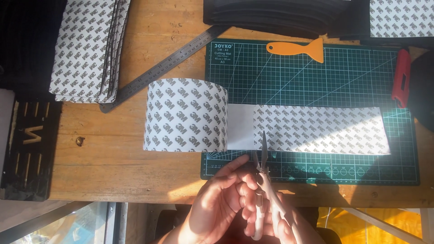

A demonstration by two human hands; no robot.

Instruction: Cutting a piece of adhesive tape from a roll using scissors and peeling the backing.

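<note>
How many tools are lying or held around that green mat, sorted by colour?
Orange: 1, the scraper
Red: 1, the utility knife
Grey metal: 1, the ruler
White-handled: 1, the scissors, held in the hands at the green mat
Total: 4

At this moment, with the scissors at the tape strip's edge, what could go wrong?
1. The scissors meet the unrolled strip freehand, with the steel ruler lying aside, so the cut may run crooked.
2. Neither hand presses on the tape roll or the strip, so either could shift on the cutting mat.
3. The hand has fingers close beside the blades, so a pinch or nick seems possible.
</note>
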